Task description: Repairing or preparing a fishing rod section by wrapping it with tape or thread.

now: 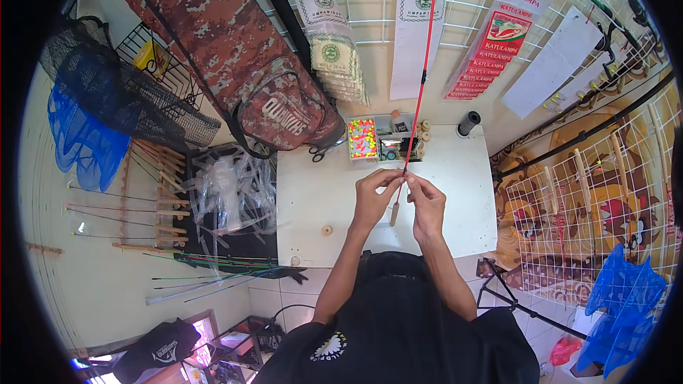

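A long thin red rod (421, 78) runs from the top of the view down to my hands over the white table (313, 199). My left hand (374, 195) pinches the rod's lower part between thumb and fingers. My right hand (428, 203) is closed next to it, fingertips meeting the left hand's at the rod. A short pale handle end (394, 213) hangs below my fingers. Whether a thread or other small part is between my fingertips cannot be made out.
On the table lie a compartment box of bright small parts (363, 139), scissors (321, 151), a black cylinder (468, 123) and a small round spool (326, 230). A camouflage bag (235, 50) and packets hang on a wire grid. Clear plastic sleeves (231, 199) and rods lie left.
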Demonstrator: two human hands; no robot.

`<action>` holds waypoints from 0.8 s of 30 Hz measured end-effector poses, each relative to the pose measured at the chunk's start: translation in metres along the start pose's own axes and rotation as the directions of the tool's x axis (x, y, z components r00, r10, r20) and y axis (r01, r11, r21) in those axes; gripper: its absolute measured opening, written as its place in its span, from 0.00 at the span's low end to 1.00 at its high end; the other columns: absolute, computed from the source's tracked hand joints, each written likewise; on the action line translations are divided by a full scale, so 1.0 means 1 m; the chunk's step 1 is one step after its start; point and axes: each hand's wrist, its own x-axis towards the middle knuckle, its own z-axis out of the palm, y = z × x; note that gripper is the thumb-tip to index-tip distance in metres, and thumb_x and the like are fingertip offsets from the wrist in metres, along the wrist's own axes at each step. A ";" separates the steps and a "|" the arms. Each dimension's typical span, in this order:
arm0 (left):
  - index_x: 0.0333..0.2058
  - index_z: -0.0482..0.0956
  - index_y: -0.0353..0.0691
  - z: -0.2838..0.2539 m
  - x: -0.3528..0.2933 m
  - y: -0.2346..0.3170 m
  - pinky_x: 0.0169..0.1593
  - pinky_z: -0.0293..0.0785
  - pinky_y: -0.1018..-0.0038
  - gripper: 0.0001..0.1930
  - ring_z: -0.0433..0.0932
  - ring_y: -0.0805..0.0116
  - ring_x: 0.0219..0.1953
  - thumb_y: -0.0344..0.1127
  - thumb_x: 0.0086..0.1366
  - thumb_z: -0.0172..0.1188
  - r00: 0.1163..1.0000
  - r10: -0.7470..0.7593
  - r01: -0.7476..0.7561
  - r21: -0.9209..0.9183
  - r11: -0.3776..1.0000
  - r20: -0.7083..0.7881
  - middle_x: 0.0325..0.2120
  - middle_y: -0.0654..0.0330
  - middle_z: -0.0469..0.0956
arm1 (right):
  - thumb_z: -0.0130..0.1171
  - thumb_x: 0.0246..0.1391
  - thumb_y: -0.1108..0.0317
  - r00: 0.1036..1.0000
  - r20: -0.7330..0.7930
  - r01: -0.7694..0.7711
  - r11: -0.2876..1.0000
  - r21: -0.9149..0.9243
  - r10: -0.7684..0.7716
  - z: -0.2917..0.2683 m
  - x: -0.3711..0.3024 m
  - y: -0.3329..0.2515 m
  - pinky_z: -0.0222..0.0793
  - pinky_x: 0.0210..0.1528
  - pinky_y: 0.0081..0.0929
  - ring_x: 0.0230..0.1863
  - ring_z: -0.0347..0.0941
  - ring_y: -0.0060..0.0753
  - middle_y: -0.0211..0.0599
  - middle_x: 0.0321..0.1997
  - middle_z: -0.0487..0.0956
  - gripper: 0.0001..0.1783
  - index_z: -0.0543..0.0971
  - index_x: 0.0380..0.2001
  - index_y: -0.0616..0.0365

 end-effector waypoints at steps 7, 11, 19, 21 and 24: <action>0.40 0.84 0.33 0.000 -0.001 -0.001 0.41 0.79 0.74 0.09 0.83 0.69 0.36 0.26 0.61 0.63 1.000 -0.009 0.009 0.004 1.000 -0.012 0.36 0.54 0.84 | 0.65 0.57 0.69 0.999 -0.015 0.040 0.999 0.032 -0.040 0.003 -0.001 0.004 0.60 0.32 0.16 0.29 0.63 0.15 0.26 0.31 0.79 0.14 0.83 0.44 0.64; 0.41 0.84 0.33 0.001 -0.002 0.002 0.41 0.79 0.74 0.09 0.83 0.69 0.36 0.26 0.61 0.62 1.000 -0.011 0.011 0.006 1.000 0.004 0.35 0.54 0.84 | 0.69 0.53 0.70 0.997 -0.015 0.073 0.996 0.056 -0.072 0.005 0.001 0.006 0.59 0.34 0.16 0.30 0.63 0.13 0.28 0.34 0.79 0.15 0.83 0.44 0.62; 0.45 0.81 0.33 -0.002 -0.001 0.006 0.45 0.80 0.73 0.11 0.84 0.69 0.40 0.27 0.64 0.61 0.994 -0.095 0.101 -0.104 0.990 0.058 0.36 0.55 0.85 | 0.68 0.52 0.76 0.943 -0.063 0.309 0.932 -0.189 -0.325 0.004 0.007 0.016 0.61 0.32 0.16 0.32 0.65 0.14 0.29 0.36 0.76 0.11 0.85 0.41 0.64; 0.46 0.79 0.33 -0.007 -0.001 0.008 0.47 0.80 0.72 0.11 0.82 0.70 0.40 0.27 0.66 0.60 0.981 -0.157 0.181 -0.256 0.950 0.113 0.38 0.53 0.84 | 0.68 0.52 0.76 0.932 -0.068 0.333 0.917 -0.222 -0.355 0.002 0.008 0.018 0.61 0.31 0.16 0.31 0.65 0.14 0.29 0.36 0.75 0.11 0.85 0.40 0.63; 0.44 0.79 0.33 -0.009 -0.001 0.019 0.47 0.79 0.73 0.09 0.82 0.70 0.42 0.29 0.67 0.59 0.975 -0.198 0.221 -0.349 0.911 0.101 0.39 0.55 0.83 | 0.68 0.51 0.76 0.913 -0.068 0.373 0.890 -0.261 -0.402 0.004 0.007 0.018 0.59 0.30 0.15 0.29 0.62 0.14 0.28 0.34 0.75 0.12 0.85 0.41 0.59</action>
